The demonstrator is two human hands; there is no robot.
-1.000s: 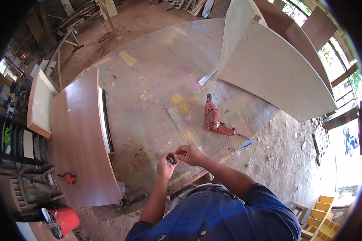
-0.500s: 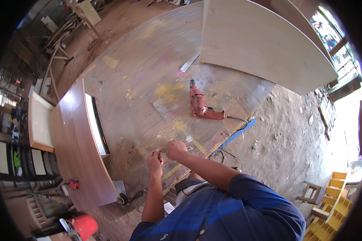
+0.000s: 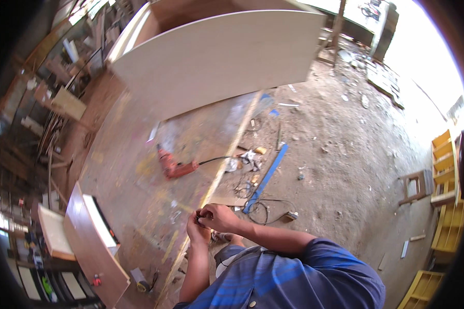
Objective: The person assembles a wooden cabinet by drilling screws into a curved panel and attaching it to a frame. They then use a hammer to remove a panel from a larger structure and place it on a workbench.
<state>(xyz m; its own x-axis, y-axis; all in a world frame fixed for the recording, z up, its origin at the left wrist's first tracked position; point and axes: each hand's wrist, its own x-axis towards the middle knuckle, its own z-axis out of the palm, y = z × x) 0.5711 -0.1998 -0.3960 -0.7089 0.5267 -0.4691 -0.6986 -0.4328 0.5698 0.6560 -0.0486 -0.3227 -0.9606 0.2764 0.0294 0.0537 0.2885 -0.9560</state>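
My left hand (image 3: 197, 232) and my right hand (image 3: 217, 217) meet at the near edge of the worktable (image 3: 139, 180). Both are closed, the fingers pinched together around something small and dark that I cannot make out. On the tabletop beyond them lies a red corded power drill (image 3: 173, 166), touched by neither hand. Its black cord runs over the table's right edge.
A large pale board-sided box (image 3: 216, 62) stands at the table's far end. At left is a brown wooden panel (image 3: 90, 237). A blue strip (image 3: 266, 178) and looped cable (image 3: 263, 211) lie on the dirt floor (image 3: 340, 180), with a stool (image 3: 415, 186) farther right.
My view has swung to the right, so the drill and box appear farther left and more floor shows. My hands, apart before, have come together at the fingertips.
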